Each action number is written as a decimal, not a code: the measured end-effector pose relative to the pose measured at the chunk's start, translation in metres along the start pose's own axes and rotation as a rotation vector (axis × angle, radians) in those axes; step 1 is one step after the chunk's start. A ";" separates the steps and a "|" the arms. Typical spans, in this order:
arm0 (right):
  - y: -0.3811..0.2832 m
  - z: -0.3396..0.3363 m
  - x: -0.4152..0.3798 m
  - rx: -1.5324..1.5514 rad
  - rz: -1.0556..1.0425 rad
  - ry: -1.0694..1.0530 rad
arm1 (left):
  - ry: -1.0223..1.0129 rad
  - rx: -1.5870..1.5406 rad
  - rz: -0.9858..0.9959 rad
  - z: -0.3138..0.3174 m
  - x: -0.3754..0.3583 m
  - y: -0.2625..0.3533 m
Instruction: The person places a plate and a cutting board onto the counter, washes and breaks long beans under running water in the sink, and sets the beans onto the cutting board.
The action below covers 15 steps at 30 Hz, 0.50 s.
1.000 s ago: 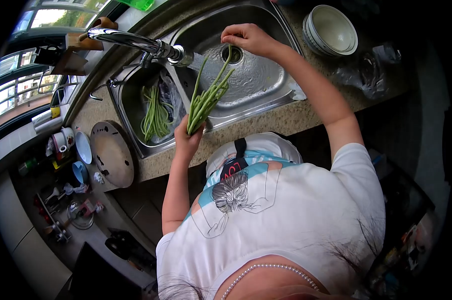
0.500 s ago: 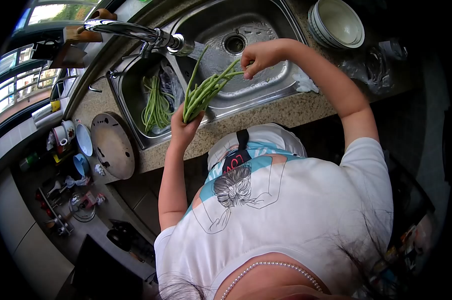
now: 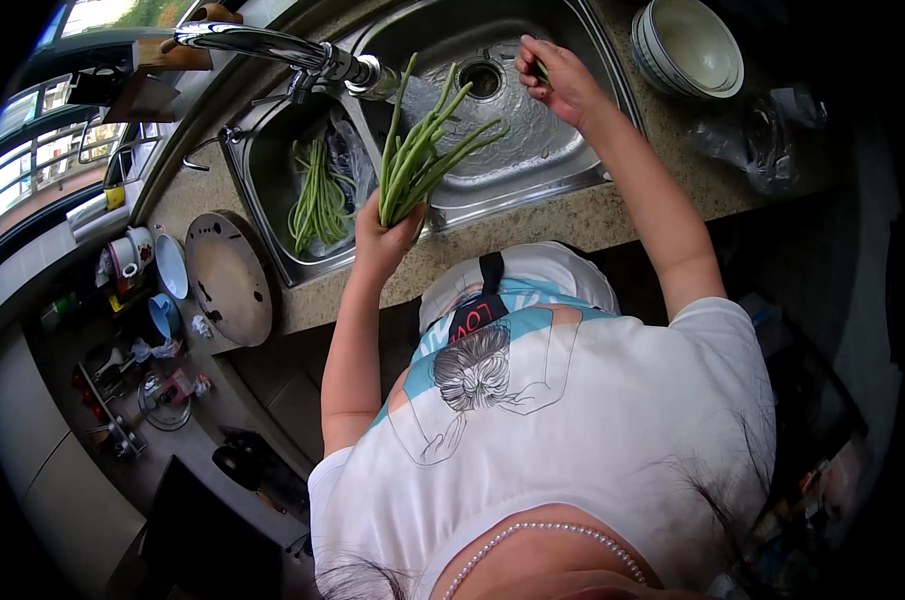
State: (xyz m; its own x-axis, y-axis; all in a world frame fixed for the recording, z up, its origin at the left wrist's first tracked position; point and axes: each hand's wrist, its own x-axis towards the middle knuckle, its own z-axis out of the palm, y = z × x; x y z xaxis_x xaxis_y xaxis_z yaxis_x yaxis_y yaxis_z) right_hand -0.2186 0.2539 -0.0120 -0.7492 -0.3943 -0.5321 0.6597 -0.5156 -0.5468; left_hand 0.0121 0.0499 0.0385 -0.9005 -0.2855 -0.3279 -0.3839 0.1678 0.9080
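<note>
My left hand [image 3: 385,240] is closed around the lower ends of a bunch of long green beans [image 3: 420,160], whose tips fan out over the divider and edge of the large sink basin [image 3: 573,165]. Near the drain [image 3: 480,80], above that basin, my right hand [image 3: 561,85] has its fingers curled together. A small green bit, apparently a piece of bean, shows between them. A second pile of long green beans [image 3: 318,200] lies in the smaller basin [image 3: 273,130], beside a clear plastic bag [image 3: 350,150].
A chrome faucet [image 3: 263,42] reaches over the sinks from the divider. Stacked bowls [image 3: 693,45] and crumpled clear plastic [image 3: 763,140] stand on the counter at right. At left are a round board [image 3: 228,280], a light-blue bowl [image 3: 171,266] and a blue cup [image 3: 163,315].
My right hand has moved away from the bean tips, up and right toward the drain, with a small green bit in it. The bunch in my left hand has shifted slightly right and its tips spread wider.
</note>
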 end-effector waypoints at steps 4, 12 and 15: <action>0.006 0.029 -0.049 -0.718 0.033 -0.562 | -0.022 -0.003 -0.019 0.006 0.008 0.002; 0.051 0.044 -0.061 -1.303 -0.648 -0.625 | -0.045 0.042 0.092 0.010 0.010 -0.001; 0.052 0.047 -0.064 -1.455 -0.733 -0.608 | -0.053 0.046 0.101 0.011 0.010 0.000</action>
State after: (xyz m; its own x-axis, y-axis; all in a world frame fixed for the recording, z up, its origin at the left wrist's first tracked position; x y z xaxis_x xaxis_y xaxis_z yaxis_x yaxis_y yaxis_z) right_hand -0.1394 0.2170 0.0240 -0.5802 -0.7935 0.1838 -0.5453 0.2108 -0.8113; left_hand 0.0005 0.0573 0.0323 -0.9442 -0.2151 -0.2495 -0.2982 0.2363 0.9248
